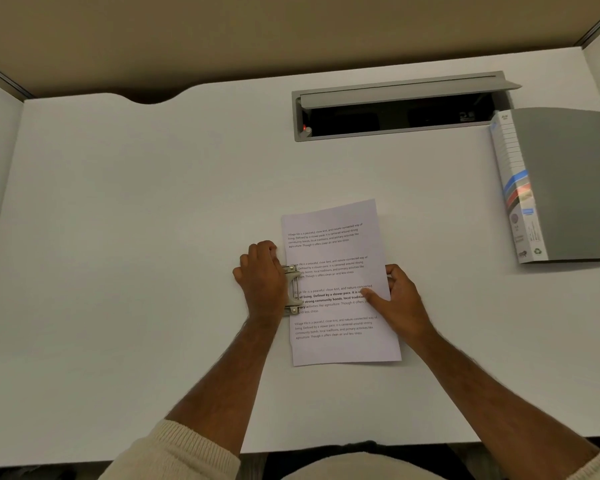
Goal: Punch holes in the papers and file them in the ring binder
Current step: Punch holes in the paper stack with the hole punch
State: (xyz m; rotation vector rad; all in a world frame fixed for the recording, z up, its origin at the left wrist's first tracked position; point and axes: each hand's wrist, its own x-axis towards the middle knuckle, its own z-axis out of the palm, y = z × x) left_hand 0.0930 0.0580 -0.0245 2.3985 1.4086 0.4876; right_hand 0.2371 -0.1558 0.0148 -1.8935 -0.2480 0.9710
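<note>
Printed white papers (336, 244) lie on the white desk (136, 220), a little right of centre. Their left edge sits inside a metal hole punch (292, 289). My left hand (262, 277) lies over the punch with curled fingers, covering most of it. My right hand (400, 299) holds the papers' right edge, thumb on top of the sheet and fingers curled at the edge. A grey ring binder (568, 181) lies closed at the desk's right side, its labelled spine facing the papers.
An open grey cable tray (395, 109) is recessed in the desk at the back, just left of the binder. Partition walls stand at the left and right. The desk's near edge runs below my forearms.
</note>
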